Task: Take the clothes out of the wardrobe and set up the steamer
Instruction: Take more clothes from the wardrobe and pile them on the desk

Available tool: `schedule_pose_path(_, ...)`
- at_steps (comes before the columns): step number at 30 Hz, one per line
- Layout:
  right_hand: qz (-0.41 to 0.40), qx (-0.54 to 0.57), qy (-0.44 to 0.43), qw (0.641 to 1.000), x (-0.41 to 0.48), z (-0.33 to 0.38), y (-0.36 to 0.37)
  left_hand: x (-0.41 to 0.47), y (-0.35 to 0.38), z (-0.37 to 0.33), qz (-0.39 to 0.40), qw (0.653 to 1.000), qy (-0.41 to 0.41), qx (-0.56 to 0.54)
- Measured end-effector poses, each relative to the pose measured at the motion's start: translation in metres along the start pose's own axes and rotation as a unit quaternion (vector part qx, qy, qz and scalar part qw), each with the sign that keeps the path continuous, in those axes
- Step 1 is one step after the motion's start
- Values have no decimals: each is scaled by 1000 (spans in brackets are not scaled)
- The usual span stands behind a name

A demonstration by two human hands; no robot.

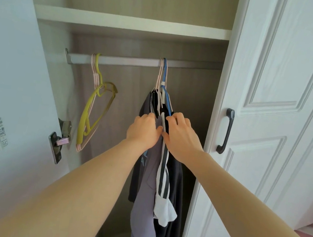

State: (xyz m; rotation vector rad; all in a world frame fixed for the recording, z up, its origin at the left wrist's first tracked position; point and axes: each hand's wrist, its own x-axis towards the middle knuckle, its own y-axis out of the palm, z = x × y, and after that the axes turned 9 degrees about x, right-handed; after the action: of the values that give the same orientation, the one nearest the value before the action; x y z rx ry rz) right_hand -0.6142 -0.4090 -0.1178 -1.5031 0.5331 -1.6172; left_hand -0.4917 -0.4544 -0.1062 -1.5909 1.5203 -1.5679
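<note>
Several dark and grey clothes (147, 194), one with black and white stripes (163, 182), hang bunched together on pink and blue hangers (163, 74) from the metal rail (131, 62) inside the open wardrobe. My left hand (143, 129) grips the grey garment near its shoulder. My right hand (181, 136) holds the striped and black garments just beside it, fingers curled over the blue hanger's arm. Both hands touch at the fingertips. No steamer is in view.
Bare yellow and pink hangers (94, 109) hang at the rail's left end. A shelf (133, 24) runs above the rail. The left door (4, 85) stands open with a hinge (60, 140). The closed right door (273, 115) has a dark handle (226, 131).
</note>
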Motion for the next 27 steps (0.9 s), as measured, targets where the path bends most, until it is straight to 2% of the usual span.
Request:
schedule_pose_path(11,41,-3,26,999,14,-8,7,13,-5,8,31,999,-24,29)
schedule_pose_path(16,27,-32,48,998,33,-4,9,30,-5,5,45,997,-45,37)
schedule_pose_path(18,20,-32,55,998,42,-2,13,41,-3,4,55,996,-61,-18)
schedule_pose_path(20,20,-12,73,997,50,0,16,49,-3,2,68,986,-101,-117)
schedule_pose_path(24,42,101,148,983,67,5,19,53,-5,4,87,907,-209,-355)
schedule_pose_path(27,37,153,187,970,74,11,19,55,-11,11,49,873,-242,-422)
